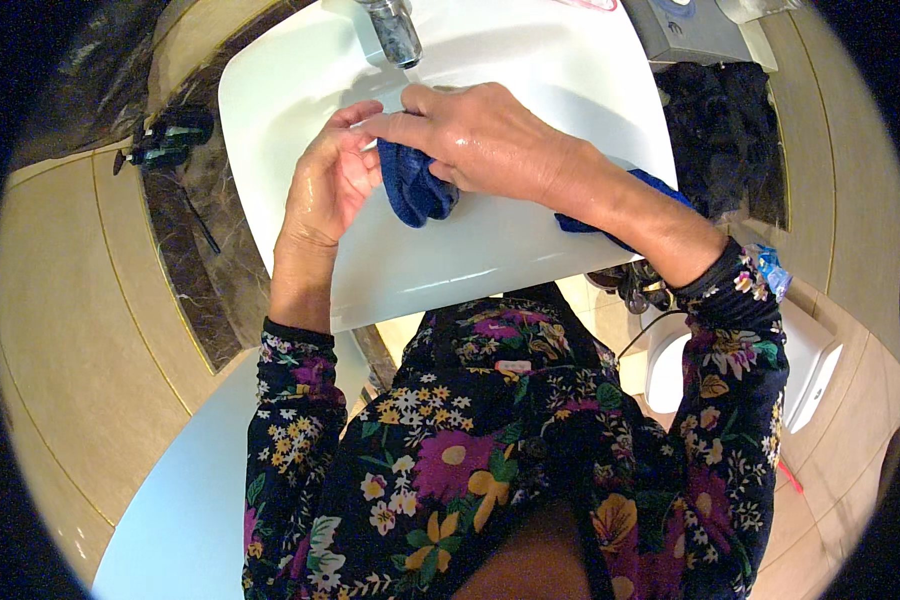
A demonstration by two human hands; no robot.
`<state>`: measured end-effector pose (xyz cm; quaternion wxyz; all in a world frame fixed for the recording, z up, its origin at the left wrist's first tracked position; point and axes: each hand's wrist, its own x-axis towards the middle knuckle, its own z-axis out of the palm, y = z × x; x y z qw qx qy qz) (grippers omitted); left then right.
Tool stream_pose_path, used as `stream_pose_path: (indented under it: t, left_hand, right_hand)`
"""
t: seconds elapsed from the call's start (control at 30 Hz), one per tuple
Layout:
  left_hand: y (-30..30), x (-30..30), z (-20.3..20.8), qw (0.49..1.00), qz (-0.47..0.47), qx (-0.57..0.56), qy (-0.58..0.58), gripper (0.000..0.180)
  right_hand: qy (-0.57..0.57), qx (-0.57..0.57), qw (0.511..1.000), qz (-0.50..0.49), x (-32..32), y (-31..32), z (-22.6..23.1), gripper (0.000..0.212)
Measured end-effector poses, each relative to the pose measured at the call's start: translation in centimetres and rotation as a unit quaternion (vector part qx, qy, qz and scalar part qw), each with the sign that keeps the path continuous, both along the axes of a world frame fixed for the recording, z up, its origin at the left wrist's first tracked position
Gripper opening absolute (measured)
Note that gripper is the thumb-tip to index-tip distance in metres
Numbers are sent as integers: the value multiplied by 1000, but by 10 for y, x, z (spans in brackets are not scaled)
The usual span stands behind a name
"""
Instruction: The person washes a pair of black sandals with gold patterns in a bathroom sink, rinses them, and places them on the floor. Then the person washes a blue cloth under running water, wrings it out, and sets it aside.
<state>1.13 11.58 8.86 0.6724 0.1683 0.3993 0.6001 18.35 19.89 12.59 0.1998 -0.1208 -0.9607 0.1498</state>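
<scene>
A piece of dark blue knitted cloth (410,185) hangs in folds over the white basin, between my two hands. My right hand (485,140) is closed on it from above and to the right, palm down, and its index finger reaches across to the fingertips of my left hand. Wet and with the palm partly showing, my left hand (332,175) has loosely bent fingers held apart at the cloth's left edge. The chrome faucet (398,40) is just beyond both hands. Exactly how the fingertips meet the cloth is partly hidden.
A second blue cloth (585,224) lies on the right of the washbasin (300,285), partly under my right forearm. Dark bundled fabric (715,130) and a grey box (690,35) are at the right. Dark bottles (175,135) stand left; a white toilet (670,370) is lower right.
</scene>
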Motion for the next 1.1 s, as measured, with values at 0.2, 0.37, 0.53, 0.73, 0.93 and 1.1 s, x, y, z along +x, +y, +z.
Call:
stream_pose_path:
  t: [0.2,0.37,0.53,0.73,0.93,1.1]
  left_hand:
    - [-13,-8,-25,939,-109,38,325,51]
    - [-28,-26,-21,986,-97,129,30,69]
    - [-40,-29,-41,957,-111,-48,263,82]
    - [-10,7,-16,905,-113,-121,392,54]
    - [1,-46,-48,870,-130,-57,472,32]
    - [2,-29,-95,734,-52,-97,670,41]
  right_hand:
    - [37,-71,996,-39,-3,5,25,27]
    - [109,-111,987,-34,0,18,32,22]
    - [163,-366,912,-93,-11,16,43,26]
    - [170,-452,868,-113,-8,22,37,26]
    - [9,-429,869,-246,48,64,-45,47]
    - [-348,-210,855,-321,31,64,-103,49]
